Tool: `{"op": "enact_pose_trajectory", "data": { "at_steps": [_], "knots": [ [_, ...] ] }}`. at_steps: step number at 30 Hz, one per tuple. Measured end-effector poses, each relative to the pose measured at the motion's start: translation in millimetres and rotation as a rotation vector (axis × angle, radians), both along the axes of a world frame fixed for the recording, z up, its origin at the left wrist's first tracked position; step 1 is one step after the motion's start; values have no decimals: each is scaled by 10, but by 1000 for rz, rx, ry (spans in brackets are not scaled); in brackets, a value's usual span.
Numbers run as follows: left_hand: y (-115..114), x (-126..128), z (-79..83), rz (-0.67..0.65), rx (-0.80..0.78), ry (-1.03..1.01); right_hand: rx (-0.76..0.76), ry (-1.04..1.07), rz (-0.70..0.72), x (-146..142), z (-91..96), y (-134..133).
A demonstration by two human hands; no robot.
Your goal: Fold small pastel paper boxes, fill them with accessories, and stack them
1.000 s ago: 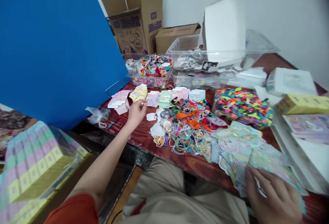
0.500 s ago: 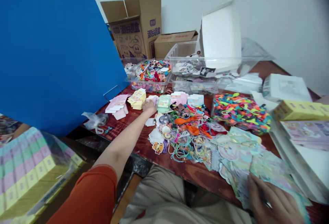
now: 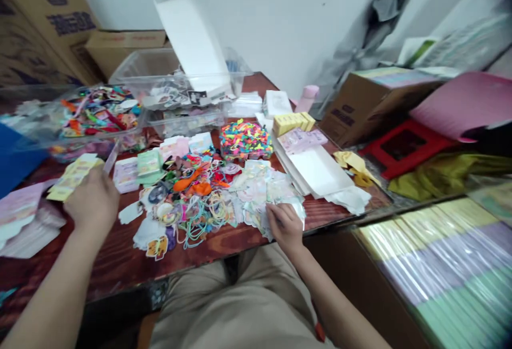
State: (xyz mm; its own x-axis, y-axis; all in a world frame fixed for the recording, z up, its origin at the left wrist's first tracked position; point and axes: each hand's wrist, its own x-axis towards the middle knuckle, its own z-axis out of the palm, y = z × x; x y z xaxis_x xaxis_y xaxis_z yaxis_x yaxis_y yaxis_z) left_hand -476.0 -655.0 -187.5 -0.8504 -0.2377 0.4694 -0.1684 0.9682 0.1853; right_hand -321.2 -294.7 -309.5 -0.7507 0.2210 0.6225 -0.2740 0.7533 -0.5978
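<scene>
On the wooden table (image 3: 120,263), right hand (image 3: 286,226) touches glossy pastel cards (image 3: 260,189).

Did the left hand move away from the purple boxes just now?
Yes. The left hand has pulled back toward the person, off the purple boxes, and now sits beside the yellow cards.

I see the table (image 3: 224,245) ahead of me. My left hand (image 3: 91,205) is over its left part, just beside a stack of flat cartons (image 3: 74,175). My right hand (image 3: 286,226) rests at the near edge on a spread of paper cards (image 3: 260,189). A heap of hair ties (image 3: 192,199) lies between the hands, with clear bins (image 3: 176,87) behind it. A cardboard box (image 3: 372,101) stands to the right of the table, and wrapped packs (image 3: 448,263) sit nearer me.
</scene>
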Motion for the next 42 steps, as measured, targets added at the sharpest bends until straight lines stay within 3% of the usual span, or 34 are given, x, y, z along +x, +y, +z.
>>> {"op": "enact_pose_trajectory", "data": {
  "at_steps": [2, 6, 8, 12, 16, 18, 20, 22, 24, 26, 28, 32, 38, 42],
  "knots": [
    [129, 403, -141, -121, -68, 40, -236, -65, 39, 19, 105, -130],
    [592, 1245, -534, -780, -142, 233, -921, -380, 414, 21, 321, -555],
    [808, 1490, -651, -955, -120, 167, -1060, -451, 518, -8, 387, -723],
    [968, 1608, -607, -980, 138, -36, -987, -341, 456, -66, 452, -783],
    [937, 1509, -460, -757, 591, -320, -897, -431, 632, -25, 503, -692],
    [942, 1443, -441, -660, 907, -579, -820, -459, 632, 9, 514, -678],
    [966, 1391, -454, -597, 1231, -793, -669, -345, 435, 37, 517, -683],
    [1001, 1373, -471, -538, 1399, -828, -438, -95, 169, 59, 527, -698],
    [1037, 1392, -474, -522, 1427, -786, -196, 96, 89, 76, 552, -724],
    [1063, 1430, -465, -575, 1382, -751, -43, 88, 200, 84, 584, -766],
    [1064, 1460, -454, -658, 1248, -698, 9, -35, 308, 83, 609, -819],
    [987, 1443, -439, -742, 967, -666, -88, -137, 327, 91, 657, -882],
    [944, 1441, -399, -846, 1255, -1038, -300, -178, 498, 217, 850, -892],
    [1069, 1513, -426, -825, 1291, -1129, -240, -194, 667, 283, 903, -884]
  ]
}}
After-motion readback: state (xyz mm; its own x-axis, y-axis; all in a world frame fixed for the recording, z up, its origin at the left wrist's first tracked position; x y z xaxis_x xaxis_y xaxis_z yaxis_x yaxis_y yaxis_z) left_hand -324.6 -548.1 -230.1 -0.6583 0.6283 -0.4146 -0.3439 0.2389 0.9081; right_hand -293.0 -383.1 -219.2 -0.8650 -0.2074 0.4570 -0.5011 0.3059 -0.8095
